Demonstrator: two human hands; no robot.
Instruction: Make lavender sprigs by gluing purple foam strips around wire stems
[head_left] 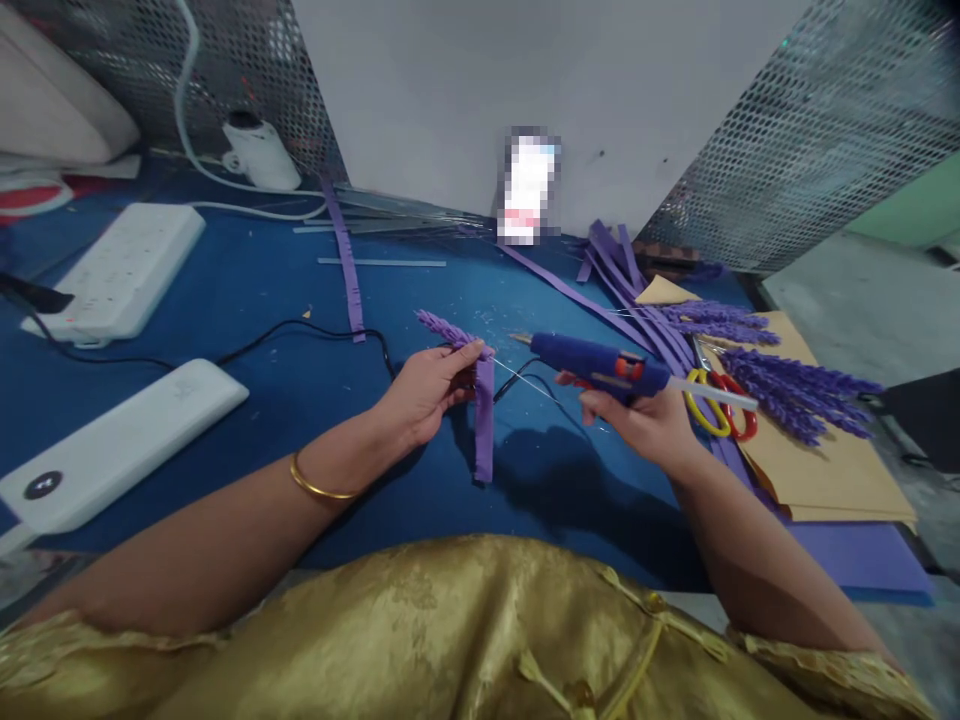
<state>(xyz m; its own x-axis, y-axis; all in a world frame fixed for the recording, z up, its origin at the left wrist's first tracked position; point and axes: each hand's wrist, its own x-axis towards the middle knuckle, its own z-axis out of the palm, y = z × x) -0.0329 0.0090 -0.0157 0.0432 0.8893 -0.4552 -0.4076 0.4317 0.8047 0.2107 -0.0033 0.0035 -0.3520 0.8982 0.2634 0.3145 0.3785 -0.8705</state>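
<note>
Between the fingers of my left hand (pixel 424 395) is a purple paper lavender sprig (pixel 442 328) on a thin wire stem (pixel 525 376). A purple paper strip (pixel 484 425) hangs down from the pinched spot. My right hand (pixel 637 420) is wrapped round a blue glue gun (pixel 592 363), its nozzle pointing left, a little to the right of the sprig. A pale glue stick (pixel 716 392) sticks out of the gun's back end. The fingertips of my left hand are partly hidden behind the strip.
Scissors (pixel 705 402), finished lavender sprigs (pixel 795 390) and brown paper (pixel 832 480) lie at the right. Purple strips (pixel 615 265) and a phone (pixel 529 190) are at the back. A power strip (pixel 127 270), a white power bank (pixel 127 445) and a black cable (pixel 300 325) occupy the left.
</note>
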